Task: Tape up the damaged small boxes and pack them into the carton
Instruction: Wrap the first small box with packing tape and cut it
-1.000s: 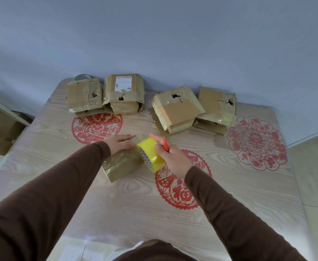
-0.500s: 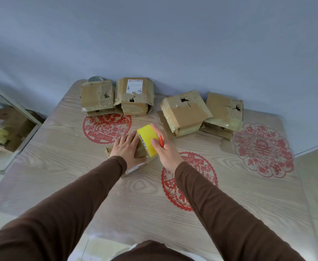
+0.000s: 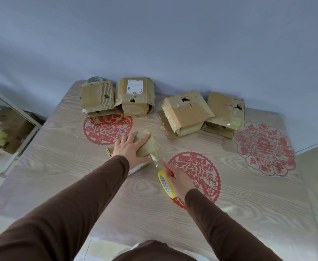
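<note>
Left hand (image 3: pixel 130 147) pressed flat, fingers spread, on top of a small box (image 3: pixel 145 146) already covered in yellowish tape, near the middle of the wooden table (image 3: pixel 60 166). Right hand (image 3: pixel 178 180) closed around a yellow tape roll (image 3: pixel 166 183), just right of and nearer than that box, with a strip of clear tape (image 3: pixel 155 157) stretched from the roll up to the box's near right edge. Between the fingers of the same hand also a thin red thing (a pen or a cutter, too small to tell). Along the far edge of the table, by the wall, four more damaged small boxes: a ribbed one (image 3: pixel 97 97) at the left, touching one with a white label (image 3: pixel 134 97), then apart from these a tilted one with a hole on top (image 3: pixel 185 113), partly overlapping the last one (image 3: pixel 225 110). Red paper-cut decorations (image 3: pixel 265 147) flat on the tabletop. At the left, beyond the table, a brown carton (image 3: pixel 9 127), partly hidden behind a frame.
</note>
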Tool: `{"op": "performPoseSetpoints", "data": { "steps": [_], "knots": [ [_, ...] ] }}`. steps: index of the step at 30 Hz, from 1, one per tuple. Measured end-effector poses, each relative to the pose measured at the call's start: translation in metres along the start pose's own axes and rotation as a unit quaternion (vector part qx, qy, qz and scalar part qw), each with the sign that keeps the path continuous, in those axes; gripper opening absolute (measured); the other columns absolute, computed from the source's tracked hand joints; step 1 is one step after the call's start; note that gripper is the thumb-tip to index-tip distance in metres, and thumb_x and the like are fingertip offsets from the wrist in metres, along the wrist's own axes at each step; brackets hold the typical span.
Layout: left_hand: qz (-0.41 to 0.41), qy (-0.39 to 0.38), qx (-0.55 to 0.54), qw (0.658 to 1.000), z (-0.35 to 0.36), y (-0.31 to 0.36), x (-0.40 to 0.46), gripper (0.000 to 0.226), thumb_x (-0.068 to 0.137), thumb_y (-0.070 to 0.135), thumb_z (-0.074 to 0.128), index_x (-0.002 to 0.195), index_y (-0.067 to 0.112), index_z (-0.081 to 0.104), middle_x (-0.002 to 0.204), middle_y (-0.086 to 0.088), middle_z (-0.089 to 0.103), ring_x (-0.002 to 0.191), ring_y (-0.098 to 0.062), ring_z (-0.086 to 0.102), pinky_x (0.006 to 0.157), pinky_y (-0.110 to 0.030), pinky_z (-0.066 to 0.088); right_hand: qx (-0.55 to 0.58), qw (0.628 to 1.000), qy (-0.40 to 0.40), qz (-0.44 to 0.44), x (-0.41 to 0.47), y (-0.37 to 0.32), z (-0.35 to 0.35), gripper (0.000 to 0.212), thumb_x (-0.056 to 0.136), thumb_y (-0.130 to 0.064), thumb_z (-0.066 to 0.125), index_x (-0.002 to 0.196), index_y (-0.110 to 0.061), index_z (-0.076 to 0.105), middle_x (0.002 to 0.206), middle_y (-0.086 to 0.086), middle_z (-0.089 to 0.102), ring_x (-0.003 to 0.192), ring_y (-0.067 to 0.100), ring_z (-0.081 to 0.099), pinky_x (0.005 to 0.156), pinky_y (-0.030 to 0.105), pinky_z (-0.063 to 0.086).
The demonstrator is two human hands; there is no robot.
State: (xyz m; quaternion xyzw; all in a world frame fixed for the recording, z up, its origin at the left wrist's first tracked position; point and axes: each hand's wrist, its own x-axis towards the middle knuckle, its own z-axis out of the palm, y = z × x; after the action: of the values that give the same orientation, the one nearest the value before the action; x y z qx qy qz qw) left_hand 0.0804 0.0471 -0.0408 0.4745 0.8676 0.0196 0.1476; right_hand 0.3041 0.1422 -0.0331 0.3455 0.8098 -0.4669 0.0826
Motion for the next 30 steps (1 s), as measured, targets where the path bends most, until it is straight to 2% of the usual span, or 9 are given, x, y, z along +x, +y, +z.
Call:
{"op": "performPoseSetpoints", "data": {
  "steps": [5, 8, 11, 14, 16, 19, 23, 26, 30],
  "knots": [
    [-0.020, -0.061, -0.077, 0.995, -0.014, -0.010, 0.015, 0.091, 0.078, 0.073, 0.062, 0.151, 0.061, 0.010, 0.160, -0.002, 0.024, 0.141, -0.033, 0.028, 0.118, -0.051, 0.021, 0.036, 0.999, -0.029, 0.002, 0.016, -0.015, -0.003, 0.045, 0.108, -0.039, 0.037, 0.152, -0.046, 0.033, 0.141, 0.002, 0.059, 0.122, 0.020, 0.060, 0.104, 0.031, 0.045],
    [-0.044, -0.161, -0.333, 0.928, -0.027, -0.022, 0.024, 0.082, 0.081, 0.048, 0.078, 0.149, 0.051, 0.033, 0.152, -0.001, 0.044, 0.132, -0.029, 0.048, 0.116, -0.048, 0.034, 0.105, 0.994, -0.041, -0.002, 0.020, -0.029, -0.017, 0.042, 0.107, -0.041, 0.040, 0.149, -0.046, 0.041, 0.139, -0.003, 0.061, 0.118, 0.015, 0.061, 0.107, 0.036, 0.046],
    [-0.092, -0.216, -0.426, 0.874, -0.026, -0.039, 0.025, 0.077, 0.082, 0.043, 0.080, 0.147, 0.049, 0.040, 0.134, -0.007, 0.061, 0.108, -0.031, 0.065, 0.102, -0.046, 0.051, 0.128, 0.989, -0.072, -0.020, 0.022, -0.042, -0.030, 0.040, 0.108, -0.035, 0.043, 0.147, -0.038, 0.047, 0.145, -0.003, 0.055, 0.127, 0.017, 0.055, 0.114, 0.036, 0.040],
    [-0.128, -0.158, -0.325, 0.924, -0.028, -0.051, 0.027, 0.061, 0.093, 0.046, 0.066, 0.148, 0.044, 0.041, 0.131, -0.009, 0.064, 0.098, -0.029, 0.068, 0.088, -0.039, 0.057, 0.196, 0.977, -0.067, -0.052, 0.025, -0.052, -0.036, 0.042, 0.106, -0.034, 0.046, 0.147, -0.044, 0.045, 0.154, -0.006, 0.044, 0.138, 0.015, 0.044, 0.120, 0.038, 0.032],
    [-0.126, -0.067, -0.176, 0.974, -0.031, -0.052, 0.023, 0.058, 0.096, 0.051, 0.058, 0.150, 0.042, 0.038, 0.144, -0.005, 0.056, 0.116, -0.029, 0.061, 0.096, -0.040, 0.053, 0.204, 0.974, -0.058, -0.081, 0.030, -0.061, -0.036, 0.048, 0.108, -0.026, 0.044, 0.152, -0.042, 0.037, 0.159, -0.010, 0.035, 0.141, 0.006, 0.034, 0.116, 0.021, 0.029],
    [-0.065, 0.009, -0.042, 0.997, -0.019, -0.035, 0.002, 0.078, 0.091, 0.064, 0.050, 0.158, 0.038, 0.018, 0.164, -0.003, 0.025, 0.149, -0.029, 0.027, 0.122, -0.048, 0.021, 0.174, 0.977, -0.049, -0.110, 0.037, -0.073, -0.034, 0.051, 0.109, -0.027, 0.041, 0.157, -0.038, 0.027, 0.161, -0.014, 0.027, 0.136, -0.009, 0.024, 0.097, -0.005, 0.022],
    [-0.091, -0.013, 0.015, 0.996, 0.012, -0.021, -0.023, 0.119, 0.066, 0.096, 0.030, 0.156, 0.037, -0.019, 0.166, -0.004, -0.020, 0.155, -0.027, -0.012, 0.122, -0.053, -0.010, 0.191, 0.974, -0.009, -0.123, 0.038, -0.078, -0.028, 0.050, 0.108, -0.034, 0.040, 0.157, -0.033, 0.029, 0.161, -0.014, 0.030, 0.142, -0.008, 0.024, 0.110, 0.002, 0.022],
    [-0.094, -0.011, 0.039, 0.995, 0.019, -0.023, -0.023, 0.123, 0.064, 0.096, 0.034, 0.155, 0.035, -0.024, 0.167, -0.008, -0.017, 0.155, -0.030, -0.007, 0.123, -0.056, -0.005, 0.186, 0.973, -0.013, -0.135, 0.033, -0.076, -0.020, 0.050, 0.108, -0.037, 0.039, 0.157, -0.033, 0.029, 0.160, -0.017, 0.030, 0.139, -0.015, 0.027, 0.114, 0.008, 0.023],
    [-0.099, 0.025, 0.037, 0.994, 0.023, -0.024, -0.021, 0.119, 0.063, 0.088, 0.045, 0.157, 0.038, -0.009, 0.165, -0.008, 0.011, 0.144, -0.034, 0.023, 0.115, -0.054, 0.023, 0.187, 0.974, -0.006, -0.131, 0.021, -0.068, -0.017, 0.051, 0.109, -0.034, 0.040, 0.158, -0.032, 0.028, 0.162, -0.016, 0.029, 0.146, -0.007, 0.023, 0.118, 0.013, 0.022]
  ]
}}
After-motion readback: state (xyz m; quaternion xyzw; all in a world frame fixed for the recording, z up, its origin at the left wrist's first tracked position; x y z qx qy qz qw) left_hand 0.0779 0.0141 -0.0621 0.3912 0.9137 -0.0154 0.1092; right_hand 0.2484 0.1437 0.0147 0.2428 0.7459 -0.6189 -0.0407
